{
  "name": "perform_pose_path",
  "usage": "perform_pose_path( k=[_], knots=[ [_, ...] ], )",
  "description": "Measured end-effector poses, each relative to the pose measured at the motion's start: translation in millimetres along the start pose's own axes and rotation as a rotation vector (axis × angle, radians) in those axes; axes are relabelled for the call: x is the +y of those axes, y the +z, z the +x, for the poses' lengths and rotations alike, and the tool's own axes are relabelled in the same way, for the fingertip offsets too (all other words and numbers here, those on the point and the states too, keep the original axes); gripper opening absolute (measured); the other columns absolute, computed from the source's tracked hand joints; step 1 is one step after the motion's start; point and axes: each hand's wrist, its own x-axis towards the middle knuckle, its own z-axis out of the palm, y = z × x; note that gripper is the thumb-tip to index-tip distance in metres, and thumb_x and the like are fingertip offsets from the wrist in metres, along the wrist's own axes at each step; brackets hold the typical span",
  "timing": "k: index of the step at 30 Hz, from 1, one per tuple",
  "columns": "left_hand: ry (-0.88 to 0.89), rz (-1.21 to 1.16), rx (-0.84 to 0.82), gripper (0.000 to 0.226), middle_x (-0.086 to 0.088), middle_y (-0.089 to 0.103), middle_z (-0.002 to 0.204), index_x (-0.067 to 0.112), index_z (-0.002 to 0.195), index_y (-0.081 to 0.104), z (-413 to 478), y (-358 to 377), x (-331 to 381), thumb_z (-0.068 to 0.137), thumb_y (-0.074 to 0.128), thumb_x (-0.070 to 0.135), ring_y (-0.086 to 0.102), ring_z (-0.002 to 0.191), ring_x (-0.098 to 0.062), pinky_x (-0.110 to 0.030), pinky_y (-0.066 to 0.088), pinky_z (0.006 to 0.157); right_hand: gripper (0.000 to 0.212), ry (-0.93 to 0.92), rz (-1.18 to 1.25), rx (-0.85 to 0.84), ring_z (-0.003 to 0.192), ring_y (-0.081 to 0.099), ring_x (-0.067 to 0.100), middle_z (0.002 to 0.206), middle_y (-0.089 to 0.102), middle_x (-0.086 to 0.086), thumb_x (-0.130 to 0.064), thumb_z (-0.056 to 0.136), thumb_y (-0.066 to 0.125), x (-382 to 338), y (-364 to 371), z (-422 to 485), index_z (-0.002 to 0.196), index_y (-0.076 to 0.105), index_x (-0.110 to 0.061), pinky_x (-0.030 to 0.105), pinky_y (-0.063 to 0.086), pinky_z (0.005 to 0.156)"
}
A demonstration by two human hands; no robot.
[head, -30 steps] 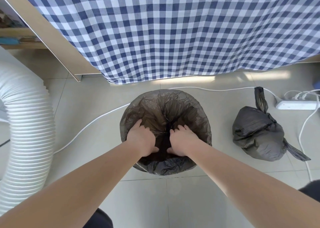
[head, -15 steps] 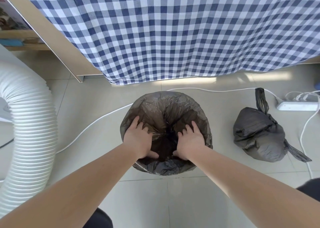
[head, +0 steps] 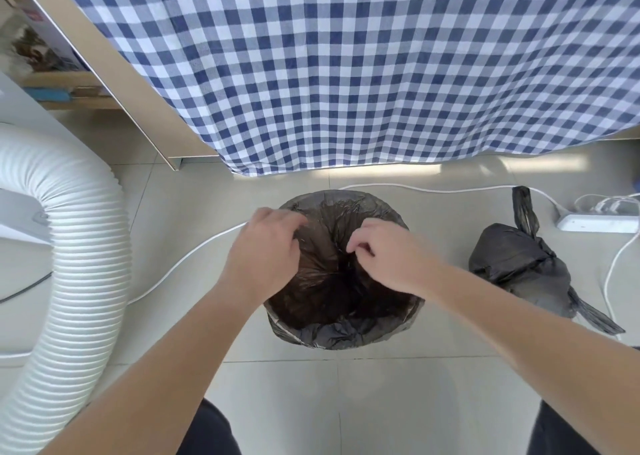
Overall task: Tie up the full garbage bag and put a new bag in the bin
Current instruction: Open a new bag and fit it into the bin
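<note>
A round bin (head: pixel 417 311) stands on the floor tiles, lined with a dark translucent new bag (head: pixel 346 208) whose edge is folded over the rim. My left hand (head: pixel 266 250) hovers over the bin's left side, fingers curled into the bag film near the rim. Over the bin's right half, my right hand (head: pixel 391 257) has thumb and fingers pinched together; whether film lies between them is unclear. The full garbage bag (head: pixel 519 264), dark grey and knotted at its top, rests on the floor to the right of the bin.
A blue-and-white checked cloth (head: pixel 346 73) hangs behind the bin. A wide white ribbed hose (head: pixel 79 264) curves down the left side. A white cable (head: pixel 194 257) runs past the bin to a power strip (head: pixel 595 222) at the right. My knees are at the bottom edge.
Both hands were flat, pressing down inside the bag; now they have come up and out of the bin, with fingers curled at the film near the top.
</note>
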Motion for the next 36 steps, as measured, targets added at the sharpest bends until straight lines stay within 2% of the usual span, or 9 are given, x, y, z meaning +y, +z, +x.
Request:
perform_pose_path(
  k=[4,7,9,15,19,23,25,28,36],
  knots=[
    [-0.449,0.045,-0.160,0.049,-0.012,0.060,0.133,0.013,0.140,0.052,-6.5,-16.8,-12.0,0.096,0.061,0.033,0.060,0.117,-0.041,-0.050,0.051,0.097,0.030,0.094,-0.018,0.118,0.087,0.055,0.011,0.127,0.054,-0.002,-0.023,0.101,0.055,21.4,-22.6,-7.3,0.130,0.062,-0.023,0.027,0.045,0.083],
    [-0.709,-0.079,-0.363,0.050,-0.013,0.074,0.107,0.012,0.123,0.056,-17.3,-20.5,-22.6,0.088,0.063,0.047,0.076,0.094,-0.034,-0.041,0.060,0.088,0.041,0.314,-0.084,0.115,0.093,0.062,0.026,0.134,0.052,0.007,-0.036,0.102,0.054,36.0,-33.1,-16.0,0.137,0.048,-0.015,0.037,0.048,0.081],
    [-0.809,-0.326,-0.471,0.037,-0.011,0.077,0.090,0.012,0.109,0.059,-23.3,-18.4,-21.6,0.083,0.069,0.037,0.080,0.069,-0.028,-0.043,0.066,0.077,0.044,0.449,-0.065,0.050,0.093,0.063,0.029,0.123,0.060,0.010,-0.043,0.103,0.052,43.3,-35.3,-20.2,0.133,0.046,-0.013,0.038,0.049,0.079],
    [-0.883,-0.663,-0.371,0.018,-0.018,0.076,0.103,0.010,0.106,0.067,-24.4,0.1,-26.4,0.091,0.061,0.002,0.079,0.080,-0.031,-0.047,0.068,0.066,0.028,0.588,0.275,-0.050,0.062,0.078,0.031,0.080,0.077,0.016,-0.030,0.107,0.046,52.1,-23.5,-16.7,0.111,0.060,-0.005,0.043,0.064,0.076],
    [-0.867,-0.812,-0.221,0.021,-0.015,0.077,0.095,0.008,0.118,0.068,-17.8,1.2,-26.3,0.100,0.062,0.015,0.075,0.079,-0.025,-0.041,0.068,0.067,0.031,0.635,0.404,-0.107,0.069,0.079,0.037,0.081,0.078,0.022,-0.026,0.107,0.051,53.1,-25.6,-18.4,0.115,0.058,0.003,0.051,0.064,0.081],
    [-0.891,-0.752,-0.196,0.037,0.001,0.072,0.111,0.021,0.125,0.061,-15.3,-3.8,-28.7,0.092,0.072,0.037,0.074,0.098,-0.022,-0.040,0.067,0.068,0.042,0.697,0.444,-0.121,0.071,0.078,0.038,0.101,0.072,0.028,-0.031,0.105,0.056,52.3,-30.0,-23.8,0.125,0.055,0.006,0.053,0.065,0.077],
    [-0.871,-0.690,-0.213,0.028,-0.003,0.073,0.106,0.018,0.118,0.064,-16.6,-3.2,-28.9,0.091,0.071,0.022,0.076,0.086,-0.023,-0.040,0.067,0.065,0.042,0.673,0.426,-0.084,0.067,0.078,0.037,0.102,0.072,0.031,-0.029,0.103,0.059,55.7,-28.9,-21.7,0.124,0.055,0.008,0.054,0.064,0.078],
    [-0.883,-0.748,-0.256,0.020,-0.015,0.075,0.102,0.010,0.108,0.066,-16.8,0.5,-25.5,0.090,0.062,0.000,0.079,0.076,-0.029,-0.042,0.067,0.061,0.018,0.633,0.481,-0.075,0.067,0.079,0.035,0.090,0.075,0.023,-0.013,0.102,0.058,61.9,-20.8,-17.0,0.116,0.055,-0.001,0.055,0.065,0.076],
    [-0.928,-0.717,-0.260,0.022,-0.021,0.072,0.098,0.009,0.099,0.059,-16.8,4.3,-21.6,0.084,0.055,-0.007,0.079,0.066,-0.035,-0.052,0.067,0.063,0.006,0.546,0.440,0.015,0.064,0.076,0.038,0.091,0.058,0.011,-0.001,0.101,0.057,75.5,-18.1,-5.3,0.102,0.057,-0.007,0.059,0.064,0.067]
  ],
)
